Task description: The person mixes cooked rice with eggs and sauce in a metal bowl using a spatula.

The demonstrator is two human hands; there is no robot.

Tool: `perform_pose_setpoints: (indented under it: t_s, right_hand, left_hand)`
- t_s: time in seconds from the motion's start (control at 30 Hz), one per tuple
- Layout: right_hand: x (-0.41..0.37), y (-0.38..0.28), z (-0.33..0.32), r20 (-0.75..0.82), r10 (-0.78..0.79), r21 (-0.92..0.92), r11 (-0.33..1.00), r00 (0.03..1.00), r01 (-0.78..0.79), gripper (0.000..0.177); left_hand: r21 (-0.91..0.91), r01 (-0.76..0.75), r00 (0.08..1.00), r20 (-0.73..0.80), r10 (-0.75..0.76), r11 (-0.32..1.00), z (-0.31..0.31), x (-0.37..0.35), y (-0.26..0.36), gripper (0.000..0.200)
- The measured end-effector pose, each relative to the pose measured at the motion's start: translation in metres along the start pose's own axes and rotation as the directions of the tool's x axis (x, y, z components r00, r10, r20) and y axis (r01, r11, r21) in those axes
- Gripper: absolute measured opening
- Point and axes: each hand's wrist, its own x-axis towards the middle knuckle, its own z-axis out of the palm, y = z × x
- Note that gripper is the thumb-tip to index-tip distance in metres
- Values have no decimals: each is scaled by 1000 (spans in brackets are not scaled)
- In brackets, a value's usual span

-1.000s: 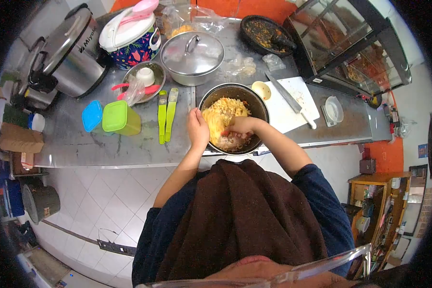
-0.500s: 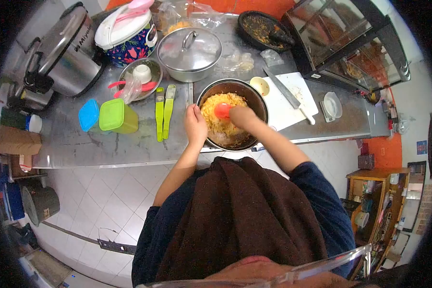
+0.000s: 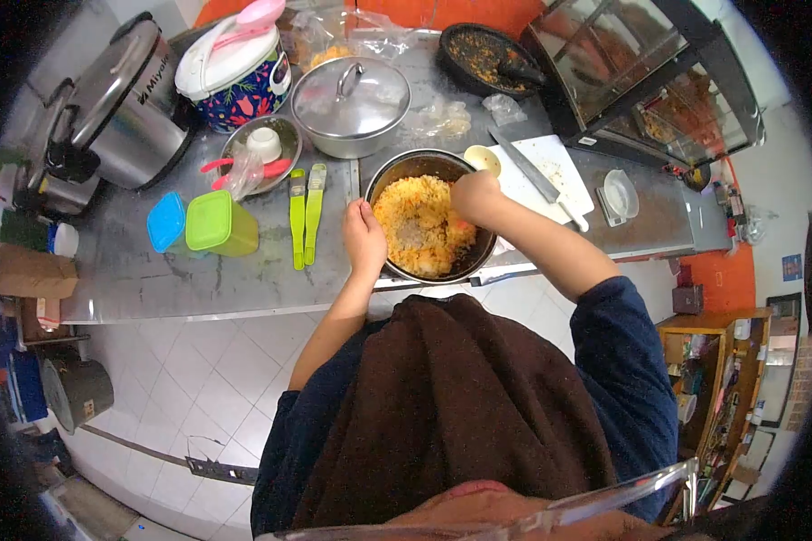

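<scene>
A dark-walled metal pot [image 3: 488,248] holds yellow-orange rice [image 3: 410,203] with bits mixed in. My left hand [image 3: 364,236] is closed on the pot's left rim, thumb uppermost. Over the pot's right side, my right hand [image 3: 476,197] is closed in a fist round a red rice paddle [image 3: 463,229]. Most of the paddle is hidden by the hand and the rice; only a bit of red shows. A small pale yellow bowl [image 3: 484,160] sits just beyond my right hand, on the edge of a white cutting board [image 3: 550,162].
A knife [image 3: 537,176] lies on the board. Left of the pot are two green utensils [image 3: 306,216], a green container [image 3: 222,223] and a blue lid [image 3: 166,223]. Behind stand a lidded pot [image 3: 352,104], a floral rice cooker [image 3: 235,81] and a stone mortar [image 3: 483,59].
My right hand has moved right and up with the paddle, from the pot's middle to its right side. Rice in the middle is now uncovered. My left hand stays at the rim.
</scene>
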Motion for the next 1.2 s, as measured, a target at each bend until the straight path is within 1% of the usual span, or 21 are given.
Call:
perform_pose_setpoints:
  t_s: [0.07,0.13,0.2,0.23,0.3,0.37,0.47,0.53,0.6,0.63,0.7,0.73,0.8,0.83,0.9,0.93,1.0,1.03,1.1,1.13,1.2]
  right_hand:
    - [26,-1,26,-222,215,-54,971,951,-232,17]
    - [46,-12,42,-417,124,70,992,901,-104,14]
    - [45,-25,42,-428,-3,86,995,904,44,16]
    - [34,-31,41,-429,-7,82,996,903,47,16]
    - [3,-44,40,-247,-252,92,955,936,282,20]
    - [-27,-37,37,-116,-310,38,948,944,316,22]
    - [-25,-3,32,-61,-208,-16,978,976,208,20]
    - [4,19,44,-286,-84,-72,995,955,66,16]
    - [27,24,56,-669,-154,-227,974,727,-3,15]
    - [28,24,59,-668,-159,-233,973,727,-1,15]
    - [23,14,68,-472,5,-89,995,882,-53,14]
    - [15,4,75,-468,2,-89,995,883,-49,14]
    - [-3,-11,83,-236,60,-22,997,970,-67,16]
    - [-6,-10,77,-234,62,-22,997,970,-69,16]
    - [-15,-12,64,-28,-325,61,943,945,326,20]
    - [-1,-19,68,-31,-321,66,944,946,323,20]
    - [39,-31,84,4,-201,574,803,980,163,22]
    - [44,-28,85,-1,-200,572,804,980,164,22]
    - [51,-21,86,10,-79,985,174,997,4,24]
    - [48,-14,85,9,-83,985,175,997,6,24]
    - [35,3,83,-72,-37,997,-24,997,71,27]
  left_hand:
    - [17,17,1000,2,-17,1000,-2,-3,0,21]
    - [42,31,999,34,-32,999,-3,-1,3,22]
    - [29,19,1000,10,-19,999,0,0,-3,22]
    - [19,9,1000,-4,-9,1000,1,-1,-5,22]
    - [6,25,1000,-15,-25,1000,2,-3,-6,22]
    - [-10,38,999,-29,-39,999,1,-3,-2,22]
    - [-15,29,999,-25,-29,999,0,-7,2,21]
    - [27,2,1000,-17,-1,1000,2,-5,3,22]
    - [52,9,1000,-21,-8,999,2,-6,2,22]
    - [79,18,999,-28,-16,997,2,-6,1,22]
    - [42,14,999,-46,-12,999,7,-5,-1,22]
    - [3,7,998,-60,-6,1000,8,-6,-2,23]
    - [12,5,997,-80,-4,1000,11,-7,-3,23]
    - [21,-1,995,-99,3,1000,12,-7,-2,22]
    - [5,-3,995,-99,3,1000,14,-8,-3,23]
    - [-12,-6,994,-106,5,1000,14,-8,-3,23]
    - [8,8,995,-97,-7,1000,14,-9,-3,24]
    - [26,25,995,-99,-22,999,14,-8,-3,24]
    - [25,2,996,-93,0,1000,13,-7,-6,24]
    - [23,-17,997,-79,18,1000,11,-7,-3,24]
    - [64,-22,996,-80,27,998,9,-8,0,23]
